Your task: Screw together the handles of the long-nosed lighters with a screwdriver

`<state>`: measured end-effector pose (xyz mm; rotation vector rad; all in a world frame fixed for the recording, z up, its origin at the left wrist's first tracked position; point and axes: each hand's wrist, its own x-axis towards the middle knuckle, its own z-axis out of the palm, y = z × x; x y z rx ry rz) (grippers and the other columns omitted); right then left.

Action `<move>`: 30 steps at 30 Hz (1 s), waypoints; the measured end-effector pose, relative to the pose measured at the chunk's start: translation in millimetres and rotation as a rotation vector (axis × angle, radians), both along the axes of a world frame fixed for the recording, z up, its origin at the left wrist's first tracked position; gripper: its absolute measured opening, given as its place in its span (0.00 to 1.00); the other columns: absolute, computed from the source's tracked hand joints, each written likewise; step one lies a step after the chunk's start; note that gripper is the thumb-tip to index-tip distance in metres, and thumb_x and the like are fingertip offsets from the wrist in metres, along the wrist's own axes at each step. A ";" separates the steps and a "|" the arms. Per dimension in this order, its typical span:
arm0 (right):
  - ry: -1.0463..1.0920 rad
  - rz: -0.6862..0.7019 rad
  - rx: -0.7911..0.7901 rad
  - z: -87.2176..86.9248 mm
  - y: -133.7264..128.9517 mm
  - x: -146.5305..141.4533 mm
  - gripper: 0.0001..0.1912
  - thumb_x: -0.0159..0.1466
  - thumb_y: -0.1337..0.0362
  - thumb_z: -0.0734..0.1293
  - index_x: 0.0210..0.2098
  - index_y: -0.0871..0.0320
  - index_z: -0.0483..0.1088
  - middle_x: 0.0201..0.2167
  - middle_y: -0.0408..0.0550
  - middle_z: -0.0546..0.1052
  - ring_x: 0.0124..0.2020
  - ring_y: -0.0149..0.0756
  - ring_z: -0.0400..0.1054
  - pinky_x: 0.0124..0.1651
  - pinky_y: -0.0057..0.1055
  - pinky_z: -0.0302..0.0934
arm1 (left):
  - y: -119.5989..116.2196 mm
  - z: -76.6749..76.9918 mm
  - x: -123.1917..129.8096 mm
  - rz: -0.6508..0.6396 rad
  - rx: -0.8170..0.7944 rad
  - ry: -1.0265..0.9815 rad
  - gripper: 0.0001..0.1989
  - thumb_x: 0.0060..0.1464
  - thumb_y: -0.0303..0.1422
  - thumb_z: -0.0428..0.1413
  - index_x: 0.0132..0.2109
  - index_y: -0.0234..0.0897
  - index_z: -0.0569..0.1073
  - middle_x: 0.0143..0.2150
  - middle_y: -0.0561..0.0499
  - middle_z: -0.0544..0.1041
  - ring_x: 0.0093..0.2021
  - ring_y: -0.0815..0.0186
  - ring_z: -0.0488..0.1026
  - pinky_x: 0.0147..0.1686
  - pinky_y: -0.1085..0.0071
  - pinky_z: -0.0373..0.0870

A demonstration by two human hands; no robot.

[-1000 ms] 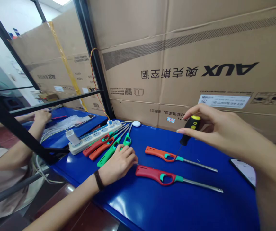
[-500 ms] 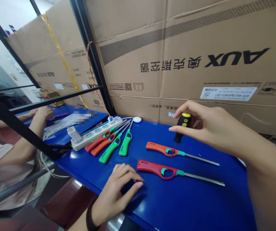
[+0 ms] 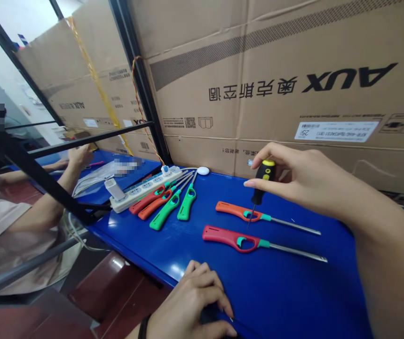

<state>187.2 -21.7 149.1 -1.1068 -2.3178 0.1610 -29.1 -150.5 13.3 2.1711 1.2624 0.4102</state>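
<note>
My right hand [image 3: 286, 172] holds a small screwdriver [image 3: 263, 181] by its black and yellow handle, shaft pointing down. Its thin tip hangs over the gap between an orange lighter [image 3: 235, 210] and a red lighter [image 3: 223, 236], both long-necked with teal triggers and metal tubes. Whether the tip touches anything is unclear. At the table's front edge, my left hand [image 3: 198, 301] is curled, thumb and index tips close together. A tiny pale spot shows there; I cannot tell what it is.
Several more long-necked lighters, green ones [image 3: 186, 203] among them, lean toward a white power strip [image 3: 145, 188] with a plugged-in charger. A round white object [image 3: 203, 171] lies behind. A large cardboard box [image 3: 275, 47] walls off the back. Left of a black frame [image 3: 145, 94], another person sits working.
My left hand has moved right and nearer to me, to the table's front edge. My right hand keeps its hold on the screwdriver, slightly shifted. The view has moved a little.
</note>
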 end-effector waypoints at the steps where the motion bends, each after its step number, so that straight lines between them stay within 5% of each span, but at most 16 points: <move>1: 0.000 -0.001 -0.001 0.3 -0.7 0.2 0.17 0.57 0.48 0.66 0.39 0.51 0.69 0.26 0.41 0.75 0.25 0.34 0.67 0.24 0.29 0.58 | 0.0 0.9 0.4 0.007 -0.021 0.007 0.08 0.49 0.40 0.63 0.35 0.43 0.76 0.37 0.54 0.75 0.40 0.66 0.68 0.46 0.68 0.53; 6: -0.012 -0.004 0.012 0.2 -1.4 -0.2 0.17 0.56 0.48 0.66 0.39 0.51 0.69 0.25 0.40 0.74 0.24 0.33 0.66 0.23 0.28 0.57 | 3.7 7.4 3.3 0.007 -0.076 0.042 0.03 0.53 0.36 0.60 0.34 0.43 0.75 0.37 0.56 0.75 0.42 0.66 0.68 0.51 0.66 0.49; 12: -0.028 -0.009 0.011 -1.1 0.4 -0.6 0.17 0.56 0.46 0.66 0.38 0.50 0.68 0.22 0.39 0.72 0.22 0.32 0.65 0.23 0.27 0.55 | 12.7 2.6 3.9 -0.154 0.097 0.038 0.03 0.58 0.33 0.54 0.36 0.39 0.72 0.37 0.52 0.75 0.39 0.66 0.67 0.45 0.67 0.55; 19: -0.020 -0.012 -0.005 -1.1 0.6 1.9 0.18 0.57 0.46 0.66 0.39 0.51 0.68 0.23 0.39 0.74 0.23 0.32 0.66 0.24 0.28 0.56 | 50.7 -2.7 -23.3 0.279 0.203 -0.326 0.10 0.61 0.36 0.49 0.38 0.36 0.71 0.34 0.49 0.76 0.34 0.66 0.71 0.37 0.71 0.67; 23: -0.043 -0.013 -0.022 -3.0 2.4 0.0 0.18 0.57 0.46 0.65 0.39 0.50 0.67 0.23 0.39 0.74 0.23 0.33 0.66 0.24 0.27 0.55 | 70.4 5.6 -41.4 0.330 0.259 -0.364 0.11 0.59 0.36 0.52 0.42 0.36 0.76 0.38 0.48 0.79 0.40 0.63 0.74 0.43 0.68 0.69; 30: -0.069 -0.025 -0.010 -5.4 3.8 -1.1 0.18 0.57 0.45 0.65 0.39 0.50 0.67 0.26 0.41 0.75 0.25 0.34 0.68 0.24 0.27 0.55 | 76.0 -2.6 -42.2 0.387 0.054 -0.532 0.12 0.56 0.39 0.55 0.38 0.33 0.75 0.39 0.46 0.80 0.41 0.60 0.77 0.45 0.65 0.72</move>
